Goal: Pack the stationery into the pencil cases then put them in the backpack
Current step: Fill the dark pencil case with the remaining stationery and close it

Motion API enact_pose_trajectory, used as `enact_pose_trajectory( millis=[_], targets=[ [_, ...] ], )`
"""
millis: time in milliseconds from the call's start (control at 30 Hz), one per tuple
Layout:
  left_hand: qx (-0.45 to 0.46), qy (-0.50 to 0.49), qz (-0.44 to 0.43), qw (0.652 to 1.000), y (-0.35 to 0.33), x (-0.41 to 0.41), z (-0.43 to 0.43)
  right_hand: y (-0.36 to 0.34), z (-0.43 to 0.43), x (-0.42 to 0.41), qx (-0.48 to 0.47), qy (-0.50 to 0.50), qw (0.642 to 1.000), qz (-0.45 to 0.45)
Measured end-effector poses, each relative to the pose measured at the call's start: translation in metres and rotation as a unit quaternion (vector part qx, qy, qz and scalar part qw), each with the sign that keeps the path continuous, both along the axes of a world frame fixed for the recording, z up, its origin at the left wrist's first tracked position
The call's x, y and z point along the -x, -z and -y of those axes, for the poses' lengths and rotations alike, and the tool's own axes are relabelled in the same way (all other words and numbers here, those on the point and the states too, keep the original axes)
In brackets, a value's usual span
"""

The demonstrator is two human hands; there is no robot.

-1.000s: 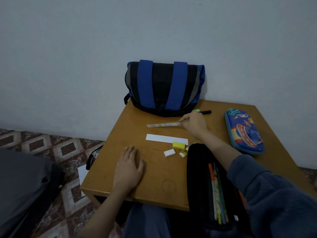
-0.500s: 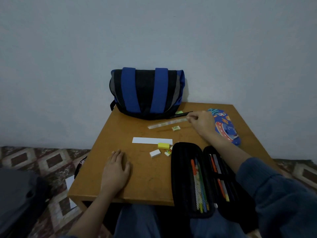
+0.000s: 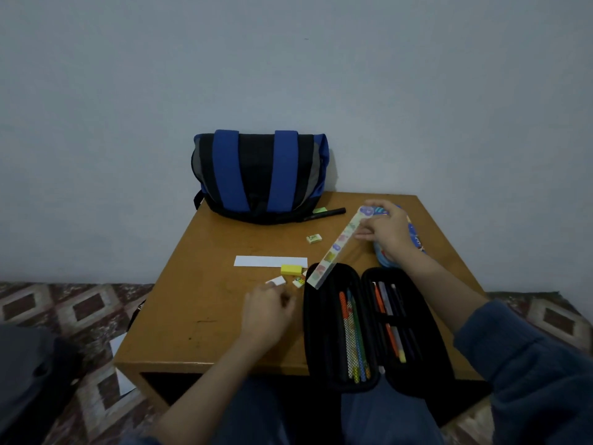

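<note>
My right hand (image 3: 388,231) grips a patterned ruler (image 3: 337,248) by its far end, the near end slanting down onto the rim of the open black pencil case (image 3: 372,329). That case lies at the table's front edge with pencils and pens in both halves. My left hand (image 3: 268,311) has curled fingers touching a white eraser (image 3: 276,281). A yellow eraser (image 3: 291,269), a small printed eraser (image 3: 299,281), another small eraser (image 3: 313,238), a white paper strip (image 3: 263,261) and a black marker (image 3: 325,213) lie on the table. The blue-and-black backpack (image 3: 260,175) stands at the back.
A blue patterned pencil case (image 3: 414,239) lies behind my right hand, mostly hidden. The wooden table (image 3: 199,309) stands against a plain wall. A dark bag (image 3: 29,364) and white paper (image 3: 120,380) lie on the patterned floor at left.
My right hand lifted the ruler off the table and swung it toward the black case. My left hand moved forward from lying flat and curled at the white eraser.
</note>
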State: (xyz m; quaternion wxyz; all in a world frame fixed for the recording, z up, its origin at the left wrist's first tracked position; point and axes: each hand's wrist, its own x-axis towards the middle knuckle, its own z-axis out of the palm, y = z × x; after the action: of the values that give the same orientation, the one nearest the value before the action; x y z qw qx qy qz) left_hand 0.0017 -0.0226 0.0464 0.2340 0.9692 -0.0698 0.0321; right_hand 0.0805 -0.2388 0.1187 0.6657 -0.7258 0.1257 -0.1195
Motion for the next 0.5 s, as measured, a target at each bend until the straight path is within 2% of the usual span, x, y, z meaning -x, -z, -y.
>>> enact_pose_trajectory(
  millis=[133, 233, 500],
  targets=[
    [-0.038, 0.064, -0.04, 0.996, 0.005, 0.02, 0.029, 0.003, 0.003, 0.005, 0.009, -0.008, 0.999, -0.032],
    [-0.082, 0.06, -0.046, 0.994, 0.01, 0.024, 0.034, 0.006, 0.007, 0.009, 0.016, -0.006, 0.998, -0.055],
    [-0.104, 0.033, -0.052, 0.993, 0.013, 0.026, 0.042, 0.019, 0.018, 0.015, 0.047, -0.009, 0.998, -0.05]
  ],
)
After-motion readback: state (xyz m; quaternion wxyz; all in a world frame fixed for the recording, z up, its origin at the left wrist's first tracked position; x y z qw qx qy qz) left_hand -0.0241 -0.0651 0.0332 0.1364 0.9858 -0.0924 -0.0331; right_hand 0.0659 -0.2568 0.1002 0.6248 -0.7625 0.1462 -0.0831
